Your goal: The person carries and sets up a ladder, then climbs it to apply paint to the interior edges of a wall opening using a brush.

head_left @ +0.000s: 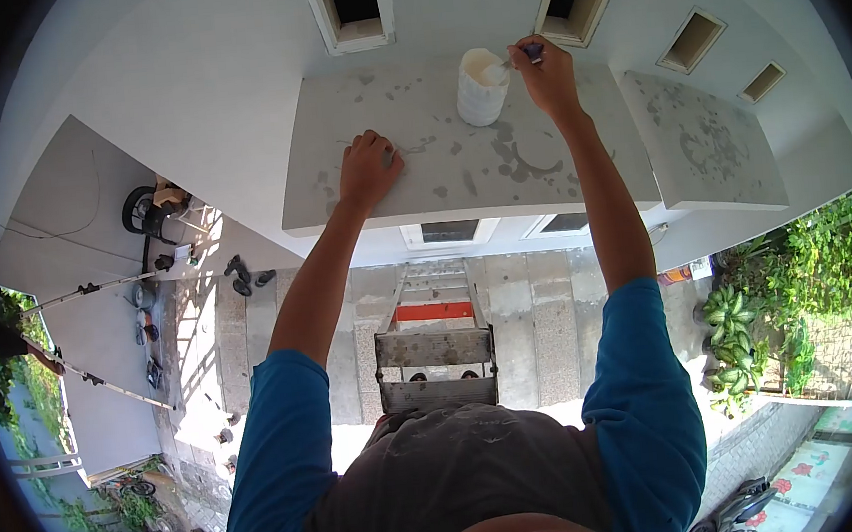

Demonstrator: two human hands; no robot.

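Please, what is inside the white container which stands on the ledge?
A cream-coloured interior shows through the open top of the white container. Its near wall hides the bottom, so I cannot tell what it holds or how full it is.

Two hands (371,173) (545,79), one white tub (482,95), two ledges (410,189) (704,136).

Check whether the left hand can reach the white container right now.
Probably yes: the left hand rests on the same ledge as the white container, with nothing visible standing between; the right hand is on its other side.
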